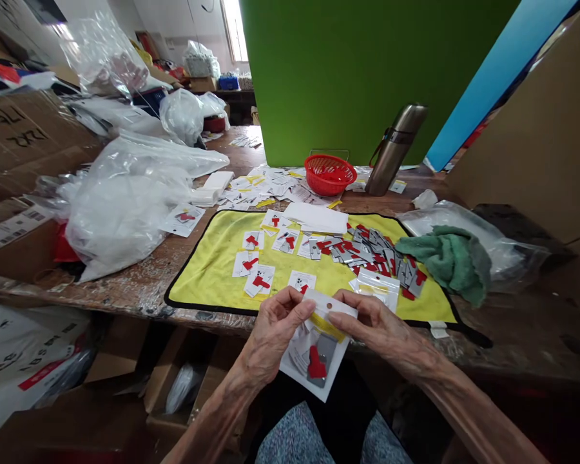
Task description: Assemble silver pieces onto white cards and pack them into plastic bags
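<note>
A white-edged clear zip bag (314, 361) hangs between my hands above my lap, in front of the table edge. Inside it show a grey piece with a red part, a white card and a yellow strip. My left hand (280, 328) pinches the top left of the bag between thumb and fingers. At the top right, near the hang hole, my right hand (374, 322) pinches it too. Beyond them, a yellow cloth (207, 264) bears several cards with red pieces (260, 281), a pile of grey and red pieces (367, 251) and flat zip bags (377, 288).
A stack of white bags (316, 217) lies at the cloth's back. Behind stand a red basket (330, 175), a steel thermos (396, 151) and a green panel (367, 71). A green rag (452, 258) lies right; a big plastic bag (120, 206) and carton (29, 142) are left.
</note>
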`<move>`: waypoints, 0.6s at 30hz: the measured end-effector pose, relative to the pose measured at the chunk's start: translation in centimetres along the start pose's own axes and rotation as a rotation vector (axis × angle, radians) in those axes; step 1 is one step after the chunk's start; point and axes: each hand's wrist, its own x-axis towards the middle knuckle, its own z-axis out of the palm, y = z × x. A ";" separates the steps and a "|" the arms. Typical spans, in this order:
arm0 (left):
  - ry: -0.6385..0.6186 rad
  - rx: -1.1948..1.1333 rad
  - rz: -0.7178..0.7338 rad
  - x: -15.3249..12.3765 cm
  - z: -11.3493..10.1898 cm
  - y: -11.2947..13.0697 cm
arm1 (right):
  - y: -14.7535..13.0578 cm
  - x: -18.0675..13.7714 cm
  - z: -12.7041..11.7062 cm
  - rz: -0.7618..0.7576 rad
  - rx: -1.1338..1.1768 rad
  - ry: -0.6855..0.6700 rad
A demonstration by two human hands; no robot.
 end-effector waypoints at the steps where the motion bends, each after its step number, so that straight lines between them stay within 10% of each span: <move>1: 0.026 -0.004 0.008 0.0 0.2 -0.1 | 0.1 -0.2 -0.2 0.013 0.006 0.022; 8: -0.005 0.454 0.145 5.8 1.2 2.1 | 1.1 -0.6 -6.0 0.112 -0.229 0.191; 12: 0.271 1.225 0.251 13.6 1.3 5.0 | 3.1 -0.3 -9.5 0.015 -0.604 0.347; 18: 0.496 1.455 0.273 21.2 0.7 5.1 | 4.8 -0.1 -11.3 -0.162 -0.857 0.458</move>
